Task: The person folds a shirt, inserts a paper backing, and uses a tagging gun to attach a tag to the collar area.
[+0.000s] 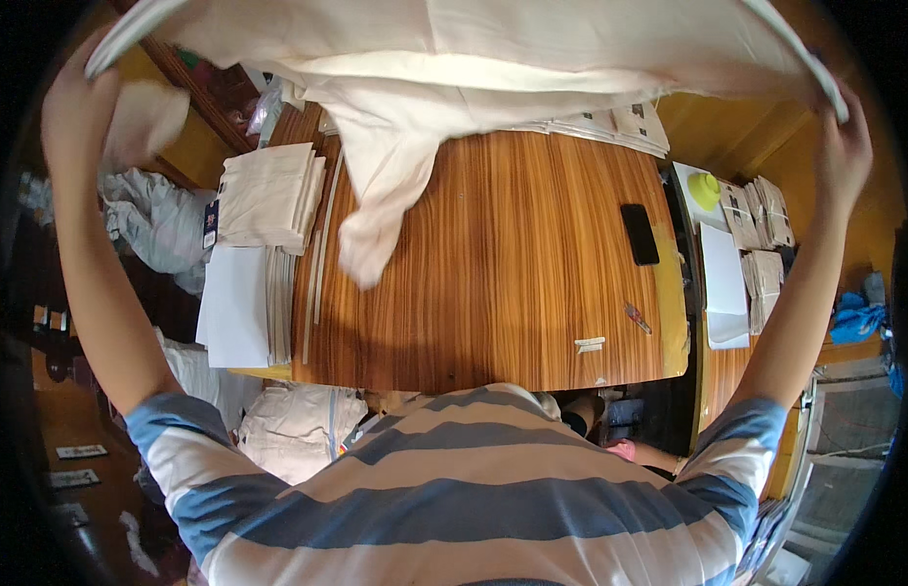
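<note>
A large cream cloth garment [493, 59] is stretched wide in the air over the far part of the table. Its left edge is pinched in my closed left hand [78, 112], raised at the upper left. At the upper right, my right hand [846, 146] is closed on the opposite edge. A narrow part of the garment, like a sleeve, dangles toward the wooden tabletop [503, 264], its end slightly blurred. The garment's upper part runs out of view.
Folded cream garments [264, 195] are stacked at the table's left, beside white sheets [234, 303]. A black phone [639, 234], a small red-and-grey tool [637, 317] and a pale strip [591, 345] lie on the right. Beyond stand a yellow-green object [704, 190] and folded bundles [763, 278].
</note>
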Motion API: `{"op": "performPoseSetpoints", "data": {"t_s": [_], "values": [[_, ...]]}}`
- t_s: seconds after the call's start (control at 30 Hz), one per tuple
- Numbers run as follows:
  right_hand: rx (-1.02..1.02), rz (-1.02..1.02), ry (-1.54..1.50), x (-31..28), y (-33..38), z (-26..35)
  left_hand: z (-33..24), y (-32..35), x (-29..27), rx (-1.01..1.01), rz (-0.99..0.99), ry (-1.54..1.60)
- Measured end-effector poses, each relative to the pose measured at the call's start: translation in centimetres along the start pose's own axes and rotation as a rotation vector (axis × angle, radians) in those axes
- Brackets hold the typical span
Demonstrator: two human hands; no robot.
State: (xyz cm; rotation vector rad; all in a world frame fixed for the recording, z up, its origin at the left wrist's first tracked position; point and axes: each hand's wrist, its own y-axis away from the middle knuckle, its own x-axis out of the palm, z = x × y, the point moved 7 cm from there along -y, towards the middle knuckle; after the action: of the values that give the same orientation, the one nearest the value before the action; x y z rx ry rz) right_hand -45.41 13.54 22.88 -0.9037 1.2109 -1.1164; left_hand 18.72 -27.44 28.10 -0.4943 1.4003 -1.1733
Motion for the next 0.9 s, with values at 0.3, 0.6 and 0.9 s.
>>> {"op": "performPoseSetpoints", "data": {"t_s": [0.3,0.6,0.9], "values": [[0.609,0.595,-0.551,-0.1,33.2,1.9,-12.7,36.8,0.2,-0.173,0.679,0.542],[0.842,1.027,-0.083,-1.3,57.3,1.5,-19.3,57.9,3.5,-0.349,1.238,0.593],[0.444,1.083,0.067,4.6,54.5,9.4,-26.4,52.6,11.3,0.057,0.86,0.804]]}}
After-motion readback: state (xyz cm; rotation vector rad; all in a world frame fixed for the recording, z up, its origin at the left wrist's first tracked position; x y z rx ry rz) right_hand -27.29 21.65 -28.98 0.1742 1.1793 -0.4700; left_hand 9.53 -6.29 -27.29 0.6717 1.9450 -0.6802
